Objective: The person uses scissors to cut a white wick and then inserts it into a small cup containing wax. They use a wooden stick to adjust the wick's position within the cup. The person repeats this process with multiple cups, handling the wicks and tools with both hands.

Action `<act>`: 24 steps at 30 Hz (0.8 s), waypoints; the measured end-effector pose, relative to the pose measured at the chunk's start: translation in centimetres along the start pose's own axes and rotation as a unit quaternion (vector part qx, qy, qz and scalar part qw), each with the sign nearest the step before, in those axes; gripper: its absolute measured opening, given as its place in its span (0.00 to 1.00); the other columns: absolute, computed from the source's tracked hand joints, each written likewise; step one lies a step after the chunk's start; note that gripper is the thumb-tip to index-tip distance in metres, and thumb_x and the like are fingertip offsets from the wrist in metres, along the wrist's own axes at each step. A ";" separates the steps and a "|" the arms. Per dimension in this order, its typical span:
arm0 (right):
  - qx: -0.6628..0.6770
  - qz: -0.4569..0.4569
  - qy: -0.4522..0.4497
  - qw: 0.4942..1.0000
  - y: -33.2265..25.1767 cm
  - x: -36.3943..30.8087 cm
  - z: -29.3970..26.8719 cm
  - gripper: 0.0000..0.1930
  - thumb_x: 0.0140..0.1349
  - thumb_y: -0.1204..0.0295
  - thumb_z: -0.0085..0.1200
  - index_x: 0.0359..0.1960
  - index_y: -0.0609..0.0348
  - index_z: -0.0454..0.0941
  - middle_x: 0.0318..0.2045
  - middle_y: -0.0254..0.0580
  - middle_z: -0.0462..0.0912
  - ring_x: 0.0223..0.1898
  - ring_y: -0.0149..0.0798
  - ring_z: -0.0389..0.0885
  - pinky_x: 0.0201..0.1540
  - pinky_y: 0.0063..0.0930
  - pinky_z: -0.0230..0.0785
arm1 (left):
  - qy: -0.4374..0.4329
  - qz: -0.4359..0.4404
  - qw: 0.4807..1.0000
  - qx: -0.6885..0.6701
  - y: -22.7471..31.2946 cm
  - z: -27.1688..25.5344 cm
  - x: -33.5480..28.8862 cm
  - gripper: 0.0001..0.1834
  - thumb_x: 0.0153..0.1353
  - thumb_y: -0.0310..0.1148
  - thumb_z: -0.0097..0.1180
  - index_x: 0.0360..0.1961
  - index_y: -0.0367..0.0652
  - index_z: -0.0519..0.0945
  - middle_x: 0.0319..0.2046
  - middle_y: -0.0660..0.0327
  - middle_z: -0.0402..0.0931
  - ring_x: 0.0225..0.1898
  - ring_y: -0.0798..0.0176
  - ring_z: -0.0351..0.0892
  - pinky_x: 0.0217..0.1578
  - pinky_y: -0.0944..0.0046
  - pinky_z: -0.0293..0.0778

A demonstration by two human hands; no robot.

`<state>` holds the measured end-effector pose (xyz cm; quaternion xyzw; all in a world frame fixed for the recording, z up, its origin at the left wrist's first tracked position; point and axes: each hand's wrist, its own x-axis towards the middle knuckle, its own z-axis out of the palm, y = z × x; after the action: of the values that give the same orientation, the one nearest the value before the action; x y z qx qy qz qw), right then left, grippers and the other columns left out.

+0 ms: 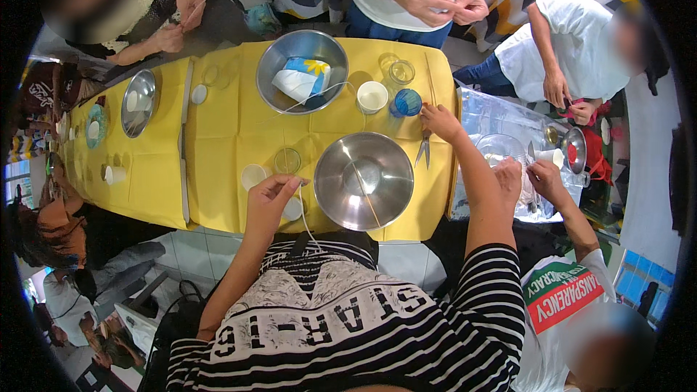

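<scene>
My left hand [270, 199] pinches a thin white string [308, 221] that hangs down toward my striped shirt. It is over the near edge of the yellow table [225, 131], between two white paper cups [253, 174] and beside a clear glass [287, 160]. My right hand [439, 120] reaches to the table's right end and grips metal scissors [422, 151] with the blades pointing toward me. Between my hands stands a large steel bowl [330, 181] with a thin stick [363, 190] lying in it.
A second steel bowl [272, 65] holds a blue-and-white packet. A white cup [372, 96], a blue glass [407, 102] and a clear glass [401, 71] stand near it. Several people work around the table. A neighbour's hands [543, 178] are at my right.
</scene>
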<state>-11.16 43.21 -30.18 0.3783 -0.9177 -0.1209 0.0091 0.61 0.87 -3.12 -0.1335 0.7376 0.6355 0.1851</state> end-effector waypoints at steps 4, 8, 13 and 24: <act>0.058 -0.080 -0.007 0.995 2.2 -0.2 -1.4 0.13 0.51 0.65 0.54 0.41 0.48 0.76 0.41 0.29 0.74 0.51 0.33 0.69 0.44 0.28 0.67 | 0.000 0.003 1.000 0.015 0.4 0.2 0.0 0.10 0.63 0.32 0.54 0.35 0.35 0.79 0.35 0.57 0.81 0.41 0.67 0.77 0.50 0.65 0.68; 0.069 -0.101 -0.033 0.992 3.7 -0.3 -3.8 0.14 0.49 0.67 0.55 0.39 0.51 0.73 0.39 0.32 0.74 0.48 0.36 0.72 0.46 0.30 0.68 | 0.004 0.015 1.000 -0.002 0.0 0.2 -0.4 0.10 0.62 0.32 0.54 0.35 0.35 0.79 0.35 0.57 0.81 0.40 0.67 0.77 0.49 0.65 0.68; 0.119 -0.065 -0.039 0.990 4.2 -2.1 -5.9 0.12 0.48 0.70 0.54 0.35 0.56 0.75 0.39 0.37 0.75 0.47 0.41 0.72 0.47 0.34 0.68 | -0.040 0.041 0.998 -0.013 -0.1 0.6 0.1 0.11 0.62 0.31 0.55 0.37 0.31 0.80 0.36 0.56 0.81 0.40 0.68 0.78 0.46 0.69 0.70; 0.162 0.131 -0.352 0.913 4.1 -3.7 -16.4 0.19 0.46 0.55 0.57 0.38 0.49 0.82 0.37 0.48 0.80 0.45 0.50 0.74 0.47 0.40 0.68 | -0.073 0.143 0.986 -0.038 1.2 0.2 0.2 0.11 0.62 0.31 0.55 0.39 0.32 0.80 0.36 0.57 0.81 0.38 0.71 0.78 0.44 0.72 0.71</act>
<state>-9.54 45.07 -13.06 0.1840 -0.9098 -0.0935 -0.3600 -0.03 1.25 -2.15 0.0135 0.7089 0.6910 0.1407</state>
